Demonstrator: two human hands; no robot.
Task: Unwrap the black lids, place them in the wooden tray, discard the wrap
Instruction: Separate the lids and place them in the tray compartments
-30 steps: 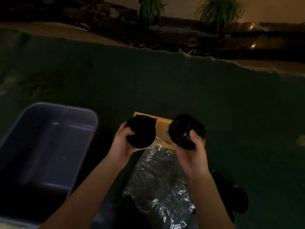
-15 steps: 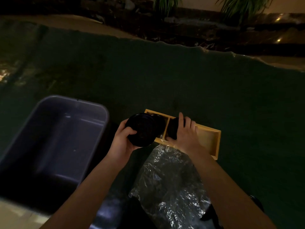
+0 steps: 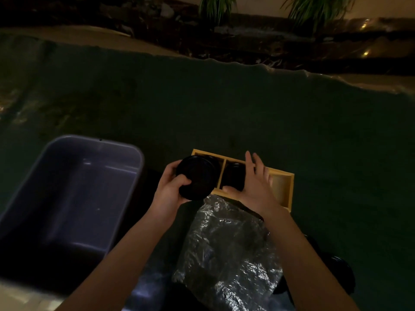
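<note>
My left hand [image 3: 171, 191] grips a round black lid [image 3: 195, 177], held tilted just over the left end of the wooden tray [image 3: 283, 191]. In the tray's middle compartment stand more black lids [image 3: 233, 178] on edge. My right hand [image 3: 253, 184] rests beside them with its fingers spread and the thumb at their near edge; whether it still touches them is unclear. The crinkled clear wrap [image 3: 226, 250] lies on the dark green cloth in front of the tray, between my forearms. More black lids [image 3: 341, 274] lie at the lower right, partly hidden by my right arm.
A grey plastic bin [image 3: 74, 189] stands to the left of the tray. The green cloth [image 3: 224, 104] stretches far ahead to a wavy edge. Beyond it are soil and plants [image 3: 215, 7].
One second ago each hand held black lids in the air. My right hand has set its lids down in the tray's middle compartment and spread its fingers. The left hand keeps its lid.
</note>
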